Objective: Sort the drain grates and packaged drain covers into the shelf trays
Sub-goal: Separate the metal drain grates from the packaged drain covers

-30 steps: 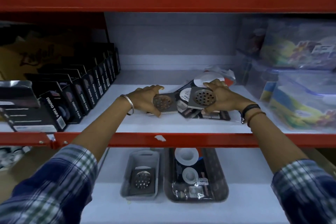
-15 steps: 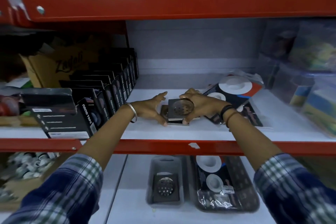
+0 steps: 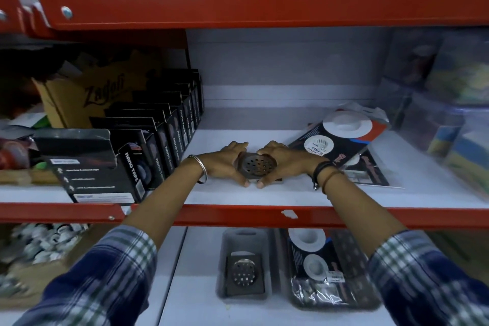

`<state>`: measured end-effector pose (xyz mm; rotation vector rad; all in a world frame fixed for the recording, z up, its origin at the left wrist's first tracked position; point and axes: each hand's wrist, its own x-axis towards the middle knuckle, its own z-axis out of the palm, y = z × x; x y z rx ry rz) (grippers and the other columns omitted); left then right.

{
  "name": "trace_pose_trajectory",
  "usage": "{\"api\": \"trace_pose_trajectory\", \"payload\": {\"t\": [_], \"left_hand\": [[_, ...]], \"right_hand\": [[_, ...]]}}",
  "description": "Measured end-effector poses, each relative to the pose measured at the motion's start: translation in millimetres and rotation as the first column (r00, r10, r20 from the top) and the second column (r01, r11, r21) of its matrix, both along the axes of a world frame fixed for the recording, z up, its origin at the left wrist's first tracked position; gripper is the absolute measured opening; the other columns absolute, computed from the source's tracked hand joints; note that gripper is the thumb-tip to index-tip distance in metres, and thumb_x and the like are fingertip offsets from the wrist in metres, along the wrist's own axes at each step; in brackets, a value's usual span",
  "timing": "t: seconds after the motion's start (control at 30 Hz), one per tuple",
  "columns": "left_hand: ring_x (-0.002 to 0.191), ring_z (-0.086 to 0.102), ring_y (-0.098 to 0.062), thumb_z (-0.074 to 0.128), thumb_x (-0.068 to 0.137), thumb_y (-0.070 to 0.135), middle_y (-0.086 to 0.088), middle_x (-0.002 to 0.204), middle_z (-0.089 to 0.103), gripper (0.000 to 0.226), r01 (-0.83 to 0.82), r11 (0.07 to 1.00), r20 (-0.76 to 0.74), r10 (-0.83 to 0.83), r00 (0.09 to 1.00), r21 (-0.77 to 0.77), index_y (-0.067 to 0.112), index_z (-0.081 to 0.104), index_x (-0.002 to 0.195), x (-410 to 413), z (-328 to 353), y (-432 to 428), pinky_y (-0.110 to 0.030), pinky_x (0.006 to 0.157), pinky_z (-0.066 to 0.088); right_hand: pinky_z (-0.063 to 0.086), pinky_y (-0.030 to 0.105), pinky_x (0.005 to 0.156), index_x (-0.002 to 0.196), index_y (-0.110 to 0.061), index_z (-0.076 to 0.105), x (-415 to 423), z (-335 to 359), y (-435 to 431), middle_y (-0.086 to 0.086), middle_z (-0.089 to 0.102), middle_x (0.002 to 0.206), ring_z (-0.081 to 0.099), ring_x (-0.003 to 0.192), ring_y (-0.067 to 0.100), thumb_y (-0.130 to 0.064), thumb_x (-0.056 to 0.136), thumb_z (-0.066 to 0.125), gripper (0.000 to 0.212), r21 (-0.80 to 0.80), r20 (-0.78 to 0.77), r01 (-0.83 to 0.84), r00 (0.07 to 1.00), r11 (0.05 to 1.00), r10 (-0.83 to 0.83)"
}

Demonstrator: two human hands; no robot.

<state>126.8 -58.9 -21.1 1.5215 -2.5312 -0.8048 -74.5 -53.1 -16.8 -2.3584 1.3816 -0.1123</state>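
Observation:
A small stack of square metal drain grates [image 3: 256,166] lies on the white middle shelf [image 3: 264,193]. My left hand [image 3: 225,164] grips its left side and my right hand [image 3: 283,164] its right side, thumbs at the front edge. To the right lie packaged drain covers [image 3: 341,137] with white round discs, leaning on each other. On the lower shelf a small grey tray [image 3: 244,296] holds one drain grate [image 3: 244,272], and beside it a dark tray [image 3: 370,299] holds packaged drain covers [image 3: 315,267].
A row of black nano tape boxes [image 3: 148,145] fills the shelf's left side, with a cardboard box [image 3: 87,98] behind. Clear plastic containers [image 3: 449,124] stand at the right. Red shelf beams [image 3: 238,216] cross above and below my forearms.
My right hand brought its grate leftwards onto the one under my left hand. Both hands now close around the stacked grates. The packaged covers lie uncovered at the right.

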Motion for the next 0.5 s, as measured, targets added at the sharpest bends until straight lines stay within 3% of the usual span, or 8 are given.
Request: {"api": "trace_pose_trajectory", "payload": {"t": [0.17, 0.27, 0.33, 0.4, 0.5], "left_hand": [[0.146, 0.004, -0.022, 0.077, 0.069, 0.045, 0.001, 0.157, 0.009, 0.117, -0.01, 0.999, 0.071, 0.013, 0.997, -0.039, 0.025, -0.005, 0.15, -2, 4, 4, -0.043, 0.119, 0.016], [0.146, -0.001, -0.022, 0.074, 0.07, 0.05, 0.002, 0.158, 0.008, 0.115, -0.042, 0.994, -0.026, 0.039, 0.999, -0.097, 0.026, -0.005, 0.15, -11, 14, 5, -0.043, 0.117, 0.013], [0.146, -0.003, -0.023, 0.069, 0.074, 0.053, 0.0, 0.159, 0.004, 0.109, -0.067, 0.982, -0.087, 0.052, 0.995, -0.176, 0.024, -0.004, 0.15, -29, 24, 2, -0.042, 0.117, 0.011], [0.147, -0.001, -0.025, 0.065, 0.08, 0.05, -0.004, 0.16, 0.002, 0.101, -0.074, 0.966, -0.099, 0.051, 0.994, -0.249, 0.019, -0.001, 0.15, -56, 31, -5, -0.041, 0.118, 0.01], [0.147, 0.008, -0.027, 0.056, 0.089, 0.041, -0.01, 0.16, 0.006, 0.087, -0.077, 0.975, -0.097, 0.057, 0.994, -0.207, 0.011, 0.003, 0.15, -103, 35, -18, -0.038, 0.119, 0.013]], "right_hand": [[0.033, 0.035, 0.108, 0.143, -0.024, 0.029, -15, 5, 12, 0.0, 0.031, 0.145, 0.032, 0.134, 0.02, -0.061, 0.063, 0.074, 0.099, 0.006, 0.096, 0.078, 0.992, 0.997, -0.079], [0.038, 0.032, 0.103, 0.142, -0.021, 0.034, -38, 17, 25, 0.002, 0.035, 0.147, 0.04, 0.131, 0.022, -0.059, 0.069, 0.07, 0.089, -0.089, 0.316, 0.243, 0.926, 0.966, -0.204], [0.04, 0.035, 0.101, 0.138, -0.014, 0.039, -58, 23, 31, 0.007, 0.04, 0.145, 0.045, 0.128, 0.026, -0.055, 0.076, 0.066, 0.079, -0.244, 0.321, 0.438, 0.878, 0.865, -0.354], [0.045, 0.039, 0.091, 0.132, -0.007, 0.041, -75, 23, 35, 0.015, 0.049, 0.136, 0.053, 0.118, 0.033, -0.051, 0.081, 0.062, 0.071, -0.37, 0.254, 0.619, 0.784, 0.692, -0.566], [0.046, 0.04, 0.087, 0.14, 0.001, 0.027, -95, 19, 42, 0.019, 0.054, 0.129, 0.055, 0.115, 0.036, -0.052, 0.085, 0.057, 0.081, -0.34, 0.187, 0.8, 0.573, 0.495, -0.798]]}}
